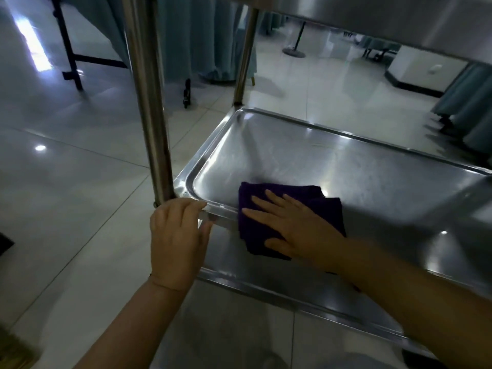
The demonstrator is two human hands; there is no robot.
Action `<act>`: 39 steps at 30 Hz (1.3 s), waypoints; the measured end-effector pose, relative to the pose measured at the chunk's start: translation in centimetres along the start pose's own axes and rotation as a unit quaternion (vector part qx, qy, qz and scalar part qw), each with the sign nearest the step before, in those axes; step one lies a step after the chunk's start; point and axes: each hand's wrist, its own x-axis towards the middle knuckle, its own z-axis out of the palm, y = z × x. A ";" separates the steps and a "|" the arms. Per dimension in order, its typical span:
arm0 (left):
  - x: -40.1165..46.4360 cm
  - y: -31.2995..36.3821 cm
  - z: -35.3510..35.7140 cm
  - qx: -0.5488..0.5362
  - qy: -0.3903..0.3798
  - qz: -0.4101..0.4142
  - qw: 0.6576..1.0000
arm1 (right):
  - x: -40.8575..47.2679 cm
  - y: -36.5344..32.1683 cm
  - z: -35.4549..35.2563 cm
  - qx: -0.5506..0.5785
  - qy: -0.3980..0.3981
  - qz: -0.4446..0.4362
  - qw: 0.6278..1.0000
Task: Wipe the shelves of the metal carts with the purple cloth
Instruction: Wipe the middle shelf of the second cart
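Note:
A folded purple cloth point(327, 206) lies over the near rim of the metal cart's middle shelf point(332, 161), near its left corner. My right hand point(298, 227) presses flat on the cloth with straight, spread fingers. My left hand point(178, 241) grips the shelf's near rim beside the front left post point(149, 102), fingers over the rim and thumb under it. A lower shelf point(266, 278) shows beneath my hands. The underside of the top shelf point(399, 20) hangs above.
Glossy pale floor tiles point(66, 182) surround the cart. Teal curtains point(191, 35) hang behind it, and more at the right point(468, 102). A black frame point(69, 57) stands at the far left, a round stand base point(292, 51) farther back.

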 end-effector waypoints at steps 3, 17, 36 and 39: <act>-0.5 -0.8 -1.0 -0.006 -0.005 0.013 1.000 | -5.4 1.8 0.0 -0.057 0.018 0.048 0.997; -2.5 -3.4 -5.9 0.012 -0.024 0.013 1.000 | 2.5 -5.2 0.3 -0.028 0.067 0.116 0.991; 0.0 1.1 -3.3 0.001 -0.147 0.059 0.987 | -7.3 -0.5 2.0 -0.071 0.119 0.161 0.977; 0.2 0.9 -3.4 -0.003 -0.151 0.064 0.986 | -13.1 1.8 1.8 -0.078 0.083 0.233 0.966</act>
